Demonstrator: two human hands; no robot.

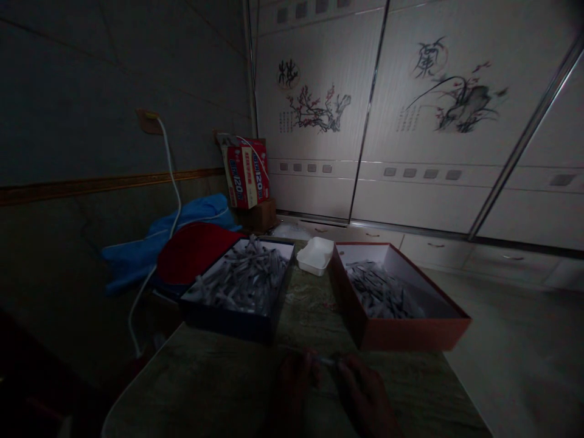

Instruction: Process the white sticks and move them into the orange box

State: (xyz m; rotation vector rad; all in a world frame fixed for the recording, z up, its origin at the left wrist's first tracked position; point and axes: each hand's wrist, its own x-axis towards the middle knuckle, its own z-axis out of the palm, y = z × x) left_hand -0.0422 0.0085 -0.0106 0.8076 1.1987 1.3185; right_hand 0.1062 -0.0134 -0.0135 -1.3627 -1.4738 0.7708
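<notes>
Near the front of the table, a thin, pale, stick-like piece (325, 361) spans the gap between my hands; its exact kind is too dark to make out. My left hand (295, 374) pinches one end, and my right hand (365, 384) has its fingers closed on the other. Ahead on the left stands a dark blue box (228, 321) heaped with several thin, pale, strip-like pieces (249, 277). A reddish-orange box (413, 333) on the right holds a lower pile of similar pieces (378, 289), some with dark parts.
A small white tray (316, 255) sits between the boxes. Left of them are a red round item (196, 252), blue cloth (182, 219) and a hanging white cable (171, 164). Behind stand a red carton (249, 173) and white sliding doors (314, 194).
</notes>
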